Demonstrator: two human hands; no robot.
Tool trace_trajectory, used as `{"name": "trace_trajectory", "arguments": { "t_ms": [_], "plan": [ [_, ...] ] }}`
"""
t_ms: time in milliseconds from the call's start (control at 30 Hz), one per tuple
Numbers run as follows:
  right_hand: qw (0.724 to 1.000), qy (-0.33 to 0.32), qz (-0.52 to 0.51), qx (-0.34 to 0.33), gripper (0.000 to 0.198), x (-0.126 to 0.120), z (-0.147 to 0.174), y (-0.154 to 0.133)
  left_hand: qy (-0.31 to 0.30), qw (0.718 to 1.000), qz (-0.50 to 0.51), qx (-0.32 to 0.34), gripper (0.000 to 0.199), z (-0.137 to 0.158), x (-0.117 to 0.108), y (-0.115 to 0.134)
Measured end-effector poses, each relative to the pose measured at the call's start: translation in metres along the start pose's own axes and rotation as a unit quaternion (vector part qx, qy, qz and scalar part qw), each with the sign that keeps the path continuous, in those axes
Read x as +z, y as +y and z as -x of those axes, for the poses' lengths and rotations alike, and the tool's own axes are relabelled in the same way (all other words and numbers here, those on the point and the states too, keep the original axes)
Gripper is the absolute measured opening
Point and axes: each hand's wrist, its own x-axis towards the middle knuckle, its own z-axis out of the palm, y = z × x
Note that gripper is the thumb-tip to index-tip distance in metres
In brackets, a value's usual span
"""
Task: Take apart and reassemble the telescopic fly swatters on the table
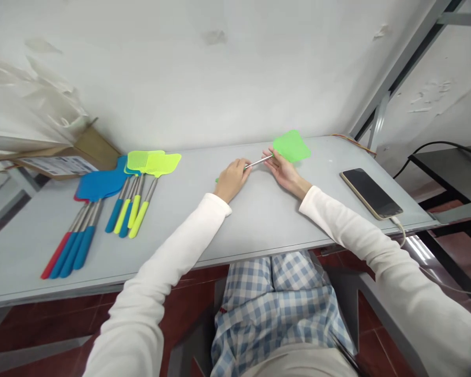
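Observation:
A green fly swatter (pixel 292 146) with a thin metal shaft is held level, just over the grey table. My left hand (pixel 233 179) is closed round its green handle, whose end pokes out at the left of the fist. Beside the swatter's head, my right hand (pixel 283 172) has the neck between its fingers; some of these fingers are loosely spread. The green head lies beyond the right hand, partly covered by it.
Yellow fly swatters (pixel 163 164) overlap blue ones (pixel 102 183) at the left, with one red handle (pixel 56 255) among them. Behind them stands an opened cardboard box (pixel 96 146). To the right lies a phone (pixel 371 192) with a charging cable (pixel 401 230). A white wall (pixel 235 78) borders the table (pixel 255 225).

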Motion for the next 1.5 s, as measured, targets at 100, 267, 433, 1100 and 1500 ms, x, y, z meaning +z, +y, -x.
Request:
{"name": "trace_trajectory", "arguments": {
  "t_ms": [100, 267, 433, 1100, 1500],
  "plan": [
    [1.0, -0.002, 0.017, -0.023, 0.02, -0.003, 0.002, 0.003, -0.042, 0.999, -0.023, -0.009, 0.037, 0.0, 0.002, -0.002],
    [0.997, 0.019, 0.06, -0.041, 0.026, -0.004, 0.003, 0.0, -0.085, 0.994, -0.062, -0.011, 0.044, 0.0, -0.005, -0.004],
    [0.997, 0.021, 0.065, -0.042, 0.028, -0.006, 0.001, -0.002, -0.093, 0.994, -0.057, 0.002, 0.043, 0.0, -0.006, -0.007],
    [0.993, -0.033, 0.087, -0.071, 0.033, 0.011, 0.03, -0.011, -0.069, 0.997, -0.032, -0.026, 0.044, 0.013, -0.015, 0.001],
    [0.993, -0.001, 0.085, -0.08, 0.022, -0.007, 0.016, -0.029, -0.076, 0.994, -0.024, -0.069, 0.044, 0.012, -0.022, -0.018]
  ]
}}
